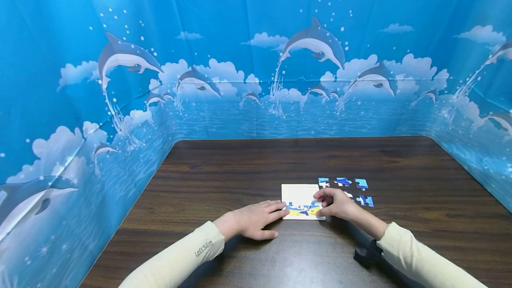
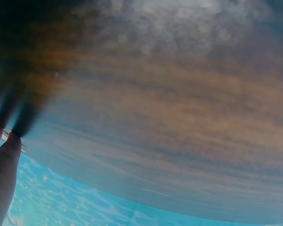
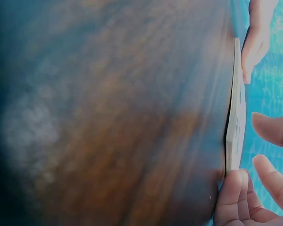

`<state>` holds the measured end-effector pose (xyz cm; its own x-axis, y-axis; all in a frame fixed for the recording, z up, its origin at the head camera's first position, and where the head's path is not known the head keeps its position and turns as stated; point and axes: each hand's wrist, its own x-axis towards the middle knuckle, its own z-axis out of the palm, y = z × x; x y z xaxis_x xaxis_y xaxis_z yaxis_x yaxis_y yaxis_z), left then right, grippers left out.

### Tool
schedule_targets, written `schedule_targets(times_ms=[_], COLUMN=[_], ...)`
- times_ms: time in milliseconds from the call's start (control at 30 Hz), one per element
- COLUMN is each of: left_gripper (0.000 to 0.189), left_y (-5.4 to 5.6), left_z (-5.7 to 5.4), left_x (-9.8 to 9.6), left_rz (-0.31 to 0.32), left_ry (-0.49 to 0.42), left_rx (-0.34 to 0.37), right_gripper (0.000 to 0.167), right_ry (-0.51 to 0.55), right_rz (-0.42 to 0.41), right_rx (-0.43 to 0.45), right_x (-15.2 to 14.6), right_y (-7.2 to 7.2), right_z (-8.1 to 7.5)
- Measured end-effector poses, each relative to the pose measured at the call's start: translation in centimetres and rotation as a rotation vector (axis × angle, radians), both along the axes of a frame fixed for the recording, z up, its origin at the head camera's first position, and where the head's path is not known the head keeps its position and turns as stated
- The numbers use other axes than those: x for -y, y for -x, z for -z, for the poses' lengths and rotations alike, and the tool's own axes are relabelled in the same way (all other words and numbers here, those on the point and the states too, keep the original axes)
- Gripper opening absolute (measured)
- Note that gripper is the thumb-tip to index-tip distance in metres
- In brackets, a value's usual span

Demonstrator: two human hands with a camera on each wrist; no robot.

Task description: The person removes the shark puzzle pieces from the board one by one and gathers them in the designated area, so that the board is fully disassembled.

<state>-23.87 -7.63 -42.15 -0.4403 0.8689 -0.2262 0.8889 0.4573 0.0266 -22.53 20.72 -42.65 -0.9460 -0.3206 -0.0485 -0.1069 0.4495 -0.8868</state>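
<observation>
A white puzzle tray point(image 1: 300, 191) lies on the table, with joined blue and yellow jigsaw pieces point(image 1: 298, 211) along its lower part and a bare white upper part. My left hand point(image 1: 258, 220) rests palm down, fingertips at the tray's left edge. Over the right edge is my right hand point(image 1: 338, 203), fingers bent and thumb apart from the index finger. In the right wrist view, the tray point(image 3: 237, 117) shows edge-on; fingertips touch its near end, and no piece shows between thumb and index. The right hand partly covers the tray's right side.
Several loose jigsaw pieces point(image 1: 342, 182) lie right of the tray in two rows, some partly hidden by the right hand. The dark wood table point(image 1: 224, 168) is bordered by a blue dolphin curtain point(image 1: 248, 114). A black wrist device point(image 1: 369, 254) sits under the right wrist.
</observation>
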Motion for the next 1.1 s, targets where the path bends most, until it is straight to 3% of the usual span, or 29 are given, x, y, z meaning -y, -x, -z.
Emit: schedule_targets(times_ms=[333,767,1100], left_gripper=[0.064,0.064,0.064], left_y=[0.2,0.4,-0.2], left_z=[-0.5,-1.1,-0.6], left_x=[-0.3,-0.5,-0.4], left_rz=[0.006,0.010,0.021], left_ry=[0.041,0.060,0.041], left_rx=[-0.003,-0.021,-0.041], right_gripper=[0.045,0.045,0.041], right_ry=[-0.167,-0.202,-0.259], right_rz=[-0.025,-0.059,-0.063], right_rx=[-0.050,-0.070,-0.050], right_x=[0.6,1.1,1.3], right_y=[0.2,0.7,0.3], right_z=[-0.5,-0.8,-0.5])
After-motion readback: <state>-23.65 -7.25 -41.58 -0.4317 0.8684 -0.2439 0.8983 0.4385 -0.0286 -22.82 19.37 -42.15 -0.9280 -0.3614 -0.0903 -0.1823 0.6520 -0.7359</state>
